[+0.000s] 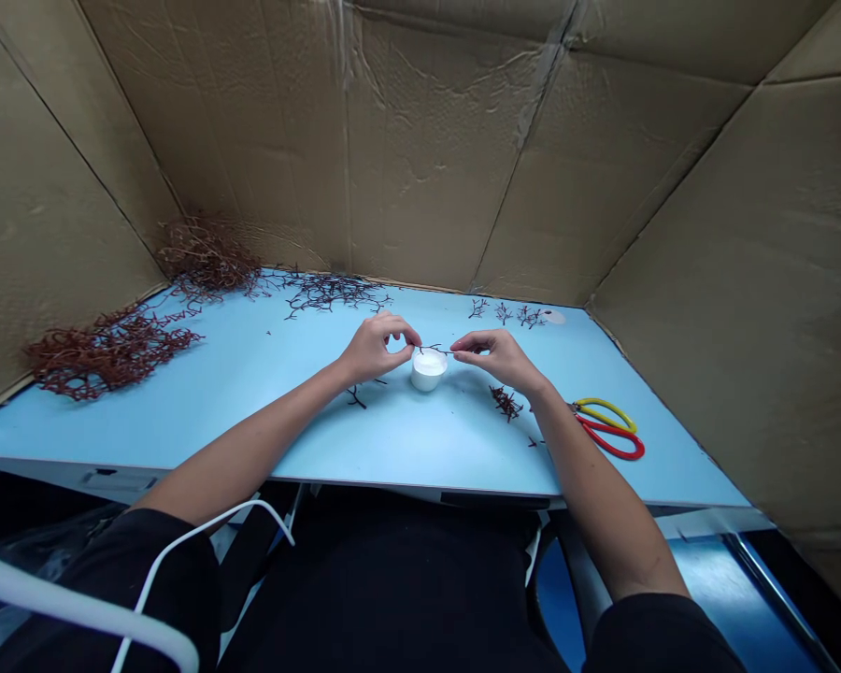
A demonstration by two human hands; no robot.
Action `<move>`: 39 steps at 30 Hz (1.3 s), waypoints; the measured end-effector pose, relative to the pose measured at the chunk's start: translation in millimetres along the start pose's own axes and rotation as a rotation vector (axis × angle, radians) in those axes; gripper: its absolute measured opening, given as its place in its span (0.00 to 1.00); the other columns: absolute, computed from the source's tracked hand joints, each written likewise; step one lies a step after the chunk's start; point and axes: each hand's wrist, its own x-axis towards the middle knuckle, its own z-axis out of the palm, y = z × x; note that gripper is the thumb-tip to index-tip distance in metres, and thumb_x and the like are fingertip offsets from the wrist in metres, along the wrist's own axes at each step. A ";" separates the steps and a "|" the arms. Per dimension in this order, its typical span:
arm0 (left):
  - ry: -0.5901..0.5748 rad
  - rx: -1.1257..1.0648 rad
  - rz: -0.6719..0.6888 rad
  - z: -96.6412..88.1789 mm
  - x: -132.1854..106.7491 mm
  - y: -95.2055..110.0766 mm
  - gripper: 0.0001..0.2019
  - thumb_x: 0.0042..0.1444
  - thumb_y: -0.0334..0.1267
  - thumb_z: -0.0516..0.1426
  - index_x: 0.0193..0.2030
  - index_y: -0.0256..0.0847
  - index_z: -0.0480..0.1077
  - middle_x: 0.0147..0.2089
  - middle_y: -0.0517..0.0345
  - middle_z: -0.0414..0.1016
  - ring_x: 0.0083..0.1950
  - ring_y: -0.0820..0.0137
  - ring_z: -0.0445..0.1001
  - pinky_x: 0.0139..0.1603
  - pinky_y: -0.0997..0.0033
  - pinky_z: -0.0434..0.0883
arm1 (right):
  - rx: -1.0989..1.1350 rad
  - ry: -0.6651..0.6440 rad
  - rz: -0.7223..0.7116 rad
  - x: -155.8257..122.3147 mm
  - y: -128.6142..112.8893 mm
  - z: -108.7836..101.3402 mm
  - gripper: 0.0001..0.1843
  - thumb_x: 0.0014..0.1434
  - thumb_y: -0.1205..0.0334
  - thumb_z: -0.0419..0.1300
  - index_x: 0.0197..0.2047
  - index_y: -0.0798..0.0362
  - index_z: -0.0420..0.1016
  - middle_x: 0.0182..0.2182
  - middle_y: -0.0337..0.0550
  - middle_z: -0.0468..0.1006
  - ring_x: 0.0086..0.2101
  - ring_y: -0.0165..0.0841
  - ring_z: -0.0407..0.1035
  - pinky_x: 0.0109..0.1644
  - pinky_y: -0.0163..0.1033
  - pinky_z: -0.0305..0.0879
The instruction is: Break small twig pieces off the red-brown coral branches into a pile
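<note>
"Pale blue table [182,439], brown corrugated cardboard walls [420,140] boxing it in. What are those hands at?"

"Both are drawn into a narrow pinch. The left hand [375,348] and the right hand [494,360] hold a thin dark reddish twig [431,350] between their fingertips, one at each end."

"Where's the twig, exactly?"

"Level, just above a small round white cup [429,371] filled with something white. From here I can't tell whether it touches."

"And around them?"

"A small dark red sprig [506,402] lies just beside the right hand. Heaps of dark red branching twigs [105,353] sit at the far left, and scissors with red and yellow handles [606,428] lie well off to the right."
</note>
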 end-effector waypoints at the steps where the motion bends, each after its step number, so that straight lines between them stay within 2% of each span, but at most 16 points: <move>1: 0.003 0.000 0.000 -0.2 0.0 -0.7 0.08 0.58 0.32 0.60 0.37 0.45 0.82 0.38 0.56 0.84 0.40 0.64 0.72 0.40 0.64 0.69 | 0.019 0.020 0.004 0.0 0.4 0.2 0.17 0.57 0.44 0.74 0.40 0.49 0.89 0.39 0.47 0.88 0.38 0.41 0.78 0.45 0.47 0.74; 6: 0.018 0.013 0.005 -1.6 0.0 -1.8 0.03 0.60 0.36 0.64 0.37 0.45 0.81 0.38 0.57 0.85 0.39 0.64 0.73 0.42 0.64 0.69 | 0.150 0.138 -0.002 0.3 3.1 3.5 0.23 0.53 0.39 0.76 0.39 0.50 0.88 0.40 0.49 0.88 0.40 0.42 0.79 0.48 0.50 0.76; 12: 0.032 0.065 -0.006 -0.2 -0.4 1.8 0.05 0.63 0.41 0.65 0.41 0.46 0.83 0.38 0.56 0.85 0.39 0.63 0.72 0.42 0.63 0.69 | 0.260 0.200 -0.003 2.5 -6.1 2.1 0.24 0.52 0.39 0.77 0.41 0.50 0.87 0.39 0.48 0.87 0.41 0.41 0.80 0.49 0.50 0.78; 14: 0.074 0.058 -0.022 -0.4 -0.4 3.9 0.06 0.64 0.41 0.64 0.41 0.47 0.84 0.38 0.55 0.85 0.39 0.63 0.72 0.42 0.63 0.69 | 0.204 0.209 -0.018 -3.6 -13.9 -8.0 0.22 0.56 0.40 0.74 0.44 0.50 0.87 0.41 0.49 0.88 0.41 0.42 0.80 0.50 0.50 0.78; 17: 0.139 -0.031 -0.115 -1.2 0.2 7.3 0.07 0.63 0.42 0.64 0.38 0.46 0.85 0.39 0.54 0.86 0.40 0.62 0.74 0.38 0.63 0.67 | -0.129 0.239 -0.028 -30.0 -25.6 -30.6 0.17 0.65 0.45 0.67 0.47 0.49 0.86 0.44 0.49 0.88 0.40 0.41 0.79 0.47 0.49 0.76; 19: 0.169 -0.171 -0.234 -1.3 0.9 9.9 0.08 0.61 0.44 0.66 0.38 0.45 0.85 0.39 0.53 0.86 0.40 0.63 0.75 0.36 0.64 0.66 | -0.391 0.187 0.013 -56.9 -30.7 -43.5 0.15 0.69 0.48 0.63 0.46 0.48 0.85 0.44 0.48 0.87 0.39 0.41 0.79 0.45 0.48 0.74; 21: 0.192 -0.351 -0.346 -1.0 1.8 13.2 0.10 0.57 0.46 0.69 0.39 0.43 0.85 0.40 0.52 0.86 0.40 0.64 0.76 0.38 0.65 0.68 | -0.574 0.063 0.088 -84.2 -32.5 -49.4 0.14 0.72 0.50 0.60 0.48 0.48 0.84 0.46 0.47 0.87 0.40 0.41 0.79 0.45 0.47 0.73; 25: 0.238 -0.644 -0.509 -4.0 4.7 23.3 0.14 0.47 0.46 0.73 0.37 0.41 0.85 0.40 0.51 0.85 0.43 0.64 0.76 0.41 0.67 0.68 | -0.847 -0.080 0.185 -117.1 -28.1 -38.7 0.16 0.74 0.53 0.58 0.56 0.50 0.82 0.50 0.52 0.84 0.47 0.47 0.79 0.49 0.49 0.73; 30: 0.290 -0.848 -0.674 -19.3 10.3 39.8 0.16 0.40 0.43 0.75 0.36 0.42 0.82 0.42 0.56 0.81 0.42 0.70 0.71 0.38 0.73 0.64 | -0.924 -0.161 0.150 -116.6 -20.0 -17.5 0.17 0.74 0.58 0.58 0.62 0.48 0.80 0.50 0.53 0.84 0.48 0.46 0.80 0.49 0.46 0.73; 35: 0.290 -0.911 -0.714 -32.7 9.9 48.3 0.17 0.36 0.40 0.75 0.34 0.40 0.80 0.39 0.57 0.77 0.39 0.72 0.68 0.36 0.74 0.62 | -0.873 -0.171 0.092 -106.6 -13.7 -15.1 0.14 0.75 0.62 0.55 0.55 0.49 0.81 0.51 0.50 0.84 0.49 0.44 0.80 0.54 0.48 0.73; 39: 0.271 -0.919 -0.728 -38.3 1.7 43.0 0.16 0.36 0.39 0.74 0.33 0.39 0.79 0.34 0.58 0.75 0.34 0.74 0.65 0.31 0.75 0.59 | -0.843 -0.170 0.121 -95.4 -18.6 -11.9 0.11 0.74 0.62 0.56 0.51 0.50 0.81 0.48 0.48 0.86 0.48 0.43 0.80 0.53 0.46 0.72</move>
